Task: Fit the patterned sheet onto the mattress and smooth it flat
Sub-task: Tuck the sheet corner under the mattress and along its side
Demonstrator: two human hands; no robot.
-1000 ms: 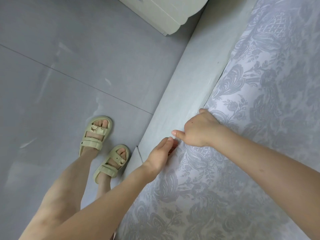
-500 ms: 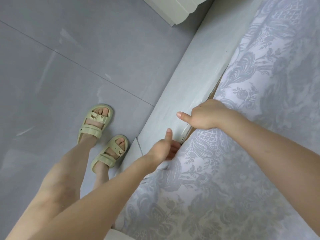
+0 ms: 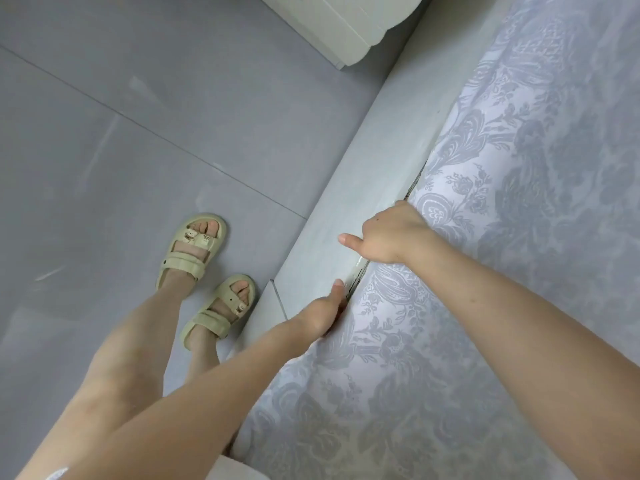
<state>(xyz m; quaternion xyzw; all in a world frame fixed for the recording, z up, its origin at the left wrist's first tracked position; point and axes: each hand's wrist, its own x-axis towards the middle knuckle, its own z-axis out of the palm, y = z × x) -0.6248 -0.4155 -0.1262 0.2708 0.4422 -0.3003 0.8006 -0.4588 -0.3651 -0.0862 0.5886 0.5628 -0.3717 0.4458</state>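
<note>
Grey floral fabric sheet [image 3: 519, 168] is gripped by right hand [image 3: 388, 233]; left hand [image 3: 323, 313] just beside (grip hidden). Edge may be bunched by uneven tucking.

Glossy grey floor tiles [image 3: 145, 140] are spread over the left, crossed by thin grout lines [image 3: 207, 163]; a cream cabinet base [image 3: 346, 26] is tucked top centre, by a pale bed rail [image 3: 360, 195].
</note>
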